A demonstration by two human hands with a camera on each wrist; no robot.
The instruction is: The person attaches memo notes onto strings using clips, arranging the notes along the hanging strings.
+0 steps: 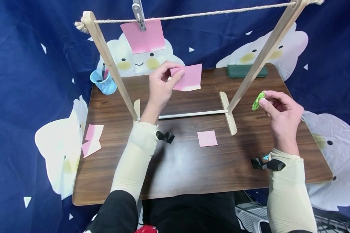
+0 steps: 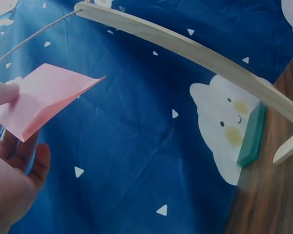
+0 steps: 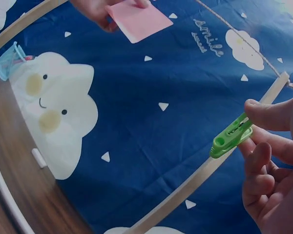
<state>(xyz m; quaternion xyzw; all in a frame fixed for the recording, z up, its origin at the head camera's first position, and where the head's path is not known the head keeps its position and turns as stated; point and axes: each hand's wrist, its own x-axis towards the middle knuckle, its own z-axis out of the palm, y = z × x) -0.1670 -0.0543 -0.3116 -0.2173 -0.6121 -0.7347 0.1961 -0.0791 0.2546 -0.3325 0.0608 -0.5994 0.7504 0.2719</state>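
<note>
My left hand [image 1: 160,84] pinches a pink sticky note [image 1: 189,77] by its left side, between thumb and fingers, below the rope. The note's lower edge curls in the left wrist view. Over to the right, my right hand [image 1: 285,111] holds a green clothespin [image 1: 258,101] between thumb and fingertips, outside the wooden frame's right post. In the right wrist view the clothespin [image 3: 232,138] points away from the hand. A rope [image 1: 210,13] runs between the two posts, and a grey clothespin [image 1: 138,14] hangs another pink note [image 1: 145,37] from it.
The wooden frame [image 1: 259,58] stands on the brown table [image 1: 178,174]. One pink note [image 1: 207,138] lies in front of its crossbar, with folded pink notes [image 1: 92,139] at the left edge. Behind stand a blue pen cup [image 1: 105,84] and a green case [image 1: 236,71].
</note>
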